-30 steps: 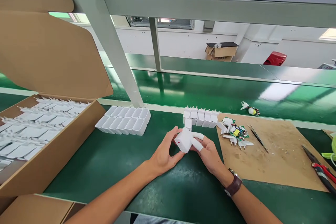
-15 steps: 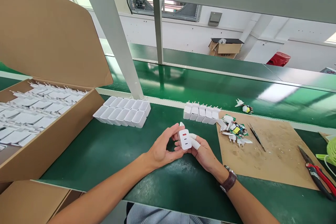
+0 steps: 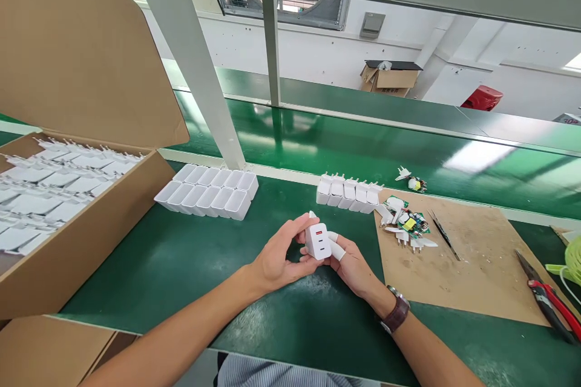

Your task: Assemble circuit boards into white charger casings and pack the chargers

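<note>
Left hand and right hand — fingers closed around one white charger — its port face in view

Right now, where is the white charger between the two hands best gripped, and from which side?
By its flat side walls, pinched from left and right, as the left hand and right hand do. The white charger stands with its port face toward the camera and a prong at the far top, so the sides likely give the broad, plain surfaces.
</note>
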`<state>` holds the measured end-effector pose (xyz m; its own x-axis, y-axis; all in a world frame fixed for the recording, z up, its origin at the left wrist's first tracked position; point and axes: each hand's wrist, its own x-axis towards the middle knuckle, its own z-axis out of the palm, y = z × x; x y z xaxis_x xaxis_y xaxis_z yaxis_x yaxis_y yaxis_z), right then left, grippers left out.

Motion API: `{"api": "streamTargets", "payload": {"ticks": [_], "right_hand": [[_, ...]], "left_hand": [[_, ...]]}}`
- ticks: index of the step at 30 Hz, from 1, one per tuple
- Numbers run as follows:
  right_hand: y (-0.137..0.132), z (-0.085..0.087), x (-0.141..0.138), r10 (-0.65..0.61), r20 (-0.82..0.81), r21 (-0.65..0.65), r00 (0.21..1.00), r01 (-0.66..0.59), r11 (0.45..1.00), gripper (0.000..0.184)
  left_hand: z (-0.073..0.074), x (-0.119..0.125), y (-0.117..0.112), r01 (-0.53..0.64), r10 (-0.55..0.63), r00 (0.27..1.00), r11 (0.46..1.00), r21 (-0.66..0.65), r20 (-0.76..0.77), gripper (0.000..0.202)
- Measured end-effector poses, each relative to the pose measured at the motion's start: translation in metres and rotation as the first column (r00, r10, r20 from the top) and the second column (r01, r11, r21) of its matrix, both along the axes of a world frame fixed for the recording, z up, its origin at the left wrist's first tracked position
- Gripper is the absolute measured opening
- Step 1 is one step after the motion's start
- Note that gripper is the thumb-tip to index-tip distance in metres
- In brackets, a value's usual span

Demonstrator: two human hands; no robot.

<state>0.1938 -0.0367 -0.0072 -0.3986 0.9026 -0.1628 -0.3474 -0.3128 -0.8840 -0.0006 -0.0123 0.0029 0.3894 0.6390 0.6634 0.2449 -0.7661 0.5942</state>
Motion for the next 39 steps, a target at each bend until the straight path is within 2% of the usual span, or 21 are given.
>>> {"api": "streamTargets", "payload": {"ticks": [6,11,13,15,17,19,21,23,24,26,29,31,34,39], "right_hand": [[0.000,0.002,-0.001,-0.002,-0.001,-0.009,1.000,0.002,1.000,0.039],[0.001,0.000,-0.001,-0.025,0.003,-0.011,1.000,0.025,1.000,0.039],[0.001,-0.001,0.000,-0.064,0.020,0.008,0.998,0.064,0.998,0.036],[0.002,-0.002,0.002,-0.169,0.080,0.071,0.982,0.164,0.984,0.035],[0.003,-0.003,0.004,-0.328,0.181,0.204,0.927,0.291,0.935,0.035],[0.003,-0.003,0.007,-0.471,0.305,0.411,0.828,0.332,0.849,0.029],[0.003,-0.003,0.010,-0.553,0.404,0.606,0.728,0.241,0.759,0.021],[0.003,-0.003,0.012,-0.572,0.476,0.687,0.668,0.124,0.716,0.019],[0.002,-0.004,0.012,-0.564,0.506,0.684,0.652,0.094,0.723,0.021],[0.001,-0.005,0.012,-0.519,0.555,0.626,0.650,0.085,0.775,0.034],[0.000,-0.009,0.012,-0.387,0.560,0.503,0.733,0.071,0.862,0.084],[0.001,-0.011,0.013,-0.261,0.549,0.433,0.794,-0.003,0.902,0.109],[0.002,-0.010,0.014,-0.130,0.568,0.371,0.813,-0.111,0.922,0.107],[0.003,-0.010,0.012,-0.141,0.607,0.372,0.782,-0.122,0.920,0.097]], "left_hand": [[0.005,0.000,-0.001,-0.021,0.021,0.999,1.000,0.013,-0.027,0.078],[0.002,-0.001,-0.001,-0.019,0.020,0.999,1.000,0.003,-0.049,0.079],[-0.001,-0.002,0.000,-0.016,0.016,0.999,1.000,0.003,-0.050,0.083],[-0.003,-0.003,0.001,-0.024,0.023,0.998,1.000,-0.013,-0.066,0.086],[-0.005,-0.004,0.002,-0.043,0.035,0.993,0.997,-0.067,-0.117,0.091],[-0.005,-0.006,0.004,-0.065,0.037,0.985,0.984,-0.165,-0.170,0.093],[-0.004,-0.007,0.006,-0.094,0.046,0.983,0.958,-0.271,-0.176,0.089],[-0.003,-0.008,0.008,-0.111,0.062,0.987,0.927,-0.357,-0.146,0.080],[-0.003,-0.008,0.009,-0.106,0.061,0.990,0.915,-0.389,-0.127,0.076],[-0.001,-0.009,0.012,-0.065,0.033,0.996,0.898,-0.434,-0.083,0.066],[0.005,-0.009,0.016,0.013,-0.029,0.999,0.896,-0.443,-0.031,0.039],[0.009,-0.010,0.018,0.076,-0.081,0.997,0.917,-0.393,0.004,0.023],[0.014,-0.010,0.018,0.193,-0.197,0.980,0.928,-0.319,0.020,0.011],[0.016,-0.010,0.019,0.337,-0.366,0.929,0.891,-0.304,-0.045,0.029]]}}
